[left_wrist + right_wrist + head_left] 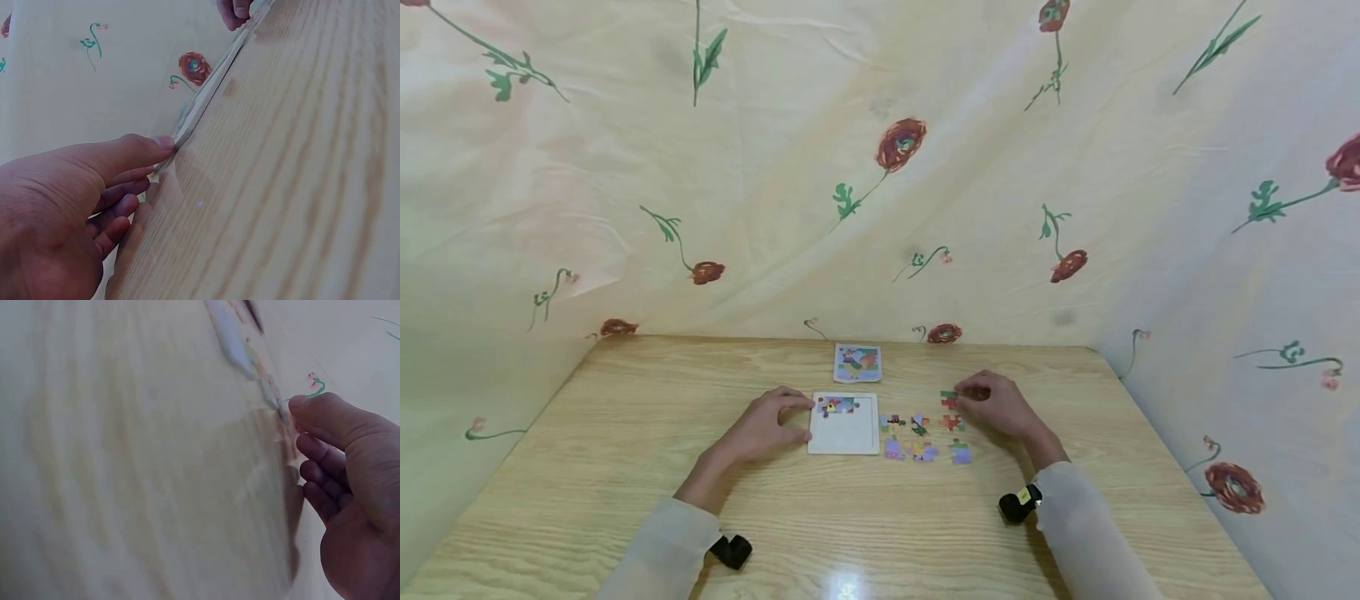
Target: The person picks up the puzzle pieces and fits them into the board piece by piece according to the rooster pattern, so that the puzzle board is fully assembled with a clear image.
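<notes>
From the head, the left hand (767, 427) spreads thumb and fingers against the left edge of the white tray (842, 437) on the tabletop (865, 521); the right hand (1000, 404), fingertips narrow, meets the top puzzle piece (949, 399) to the tray's right. Pinched? Can't tell. Probably light, stiff card: grip opposite edges, sparing the tabs. Left wrist: thumb steadies the thin, likely rigid rim. Right wrist: blurred, fingertips low at the wood.

a pale wood-grain table (865, 525) bears a flat white square tray (844, 435), a small square card printed with a colourful picture (857, 363) beyond the tray, and loose multicoloured jigsaw pieces (920, 425) to the tray's right.
</notes>
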A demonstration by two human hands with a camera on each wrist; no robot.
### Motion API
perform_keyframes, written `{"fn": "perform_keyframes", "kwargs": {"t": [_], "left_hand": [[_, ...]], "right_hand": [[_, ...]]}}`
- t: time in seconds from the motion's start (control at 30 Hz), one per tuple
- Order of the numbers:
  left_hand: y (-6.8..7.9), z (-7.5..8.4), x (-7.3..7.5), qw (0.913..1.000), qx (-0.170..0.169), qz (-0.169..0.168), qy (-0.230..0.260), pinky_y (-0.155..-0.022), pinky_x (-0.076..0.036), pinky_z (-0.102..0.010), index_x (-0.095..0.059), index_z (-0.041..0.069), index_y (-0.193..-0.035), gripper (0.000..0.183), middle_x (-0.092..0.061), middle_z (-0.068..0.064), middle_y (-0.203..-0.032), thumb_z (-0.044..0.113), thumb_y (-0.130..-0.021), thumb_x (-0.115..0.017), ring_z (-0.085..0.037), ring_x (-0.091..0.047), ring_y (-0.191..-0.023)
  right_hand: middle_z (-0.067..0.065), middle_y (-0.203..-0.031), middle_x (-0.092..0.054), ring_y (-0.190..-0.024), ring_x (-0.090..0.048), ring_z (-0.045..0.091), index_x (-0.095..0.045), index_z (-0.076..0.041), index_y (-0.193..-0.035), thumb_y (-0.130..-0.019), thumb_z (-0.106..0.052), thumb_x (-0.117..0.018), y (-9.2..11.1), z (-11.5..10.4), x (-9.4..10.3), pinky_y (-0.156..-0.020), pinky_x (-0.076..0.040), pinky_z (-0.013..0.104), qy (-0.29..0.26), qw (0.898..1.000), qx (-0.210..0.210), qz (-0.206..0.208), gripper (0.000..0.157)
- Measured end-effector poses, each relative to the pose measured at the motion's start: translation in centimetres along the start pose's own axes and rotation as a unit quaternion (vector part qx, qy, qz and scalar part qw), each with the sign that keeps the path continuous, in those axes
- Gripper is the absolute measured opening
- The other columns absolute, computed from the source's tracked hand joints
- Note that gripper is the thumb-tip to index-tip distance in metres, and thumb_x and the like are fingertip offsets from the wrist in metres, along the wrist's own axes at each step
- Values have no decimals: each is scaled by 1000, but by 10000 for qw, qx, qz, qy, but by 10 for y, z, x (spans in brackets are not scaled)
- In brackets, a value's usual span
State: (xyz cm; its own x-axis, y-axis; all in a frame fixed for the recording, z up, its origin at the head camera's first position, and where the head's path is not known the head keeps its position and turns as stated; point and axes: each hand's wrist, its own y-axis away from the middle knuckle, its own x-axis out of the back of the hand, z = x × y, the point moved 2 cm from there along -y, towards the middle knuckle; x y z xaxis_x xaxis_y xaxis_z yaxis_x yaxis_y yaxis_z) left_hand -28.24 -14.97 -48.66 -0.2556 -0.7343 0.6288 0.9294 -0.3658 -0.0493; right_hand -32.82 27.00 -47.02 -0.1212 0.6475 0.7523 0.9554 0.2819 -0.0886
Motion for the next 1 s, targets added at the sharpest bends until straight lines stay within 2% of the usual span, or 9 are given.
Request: {"fn": "perform_keyframes", "kwargs": {"t": [0.3, 0.83, 1.0], "left_hand": [[2, 1, 1, 10000, 12, 24, -52, -109, -45, -58, -69, 16, -135, 45, -59, -7, -141, 25, -92, -79, -37, -51, -137], [0, 1, 0, 10000, 28, -28, 59, -109, -46, -56, -68, 16, -136, 46, -58, -6, -142, 24, -91, -80, -35, -51, -138], [0, 0, 1, 9999, 61, -43, 87, -110, -46, -56, -69, 16, -135, 46, -58, -7, -142, 23, -91, -80, -35, -51, -138]], "right_hand": [[8, -118, -68, -109, -62, 25, -75, -12, -123, -98, -25, -72, 0, 1, -3, -94, -51, 41, 181, 9998, 41, 1, 28], [8, -114, -68, -107, -63, 26, -77, -12, -115, -95, -22, -74, -2, 3, -2, -94, -51, 46, 186, 9996, 160, 113, 22], [7, -114, -68, -105, -63, 25, -77, -12, -115, -95, -23, -74, -2, 4, -3, -92, -51, 43, 228, 9995, 151, 153, 24]]}}
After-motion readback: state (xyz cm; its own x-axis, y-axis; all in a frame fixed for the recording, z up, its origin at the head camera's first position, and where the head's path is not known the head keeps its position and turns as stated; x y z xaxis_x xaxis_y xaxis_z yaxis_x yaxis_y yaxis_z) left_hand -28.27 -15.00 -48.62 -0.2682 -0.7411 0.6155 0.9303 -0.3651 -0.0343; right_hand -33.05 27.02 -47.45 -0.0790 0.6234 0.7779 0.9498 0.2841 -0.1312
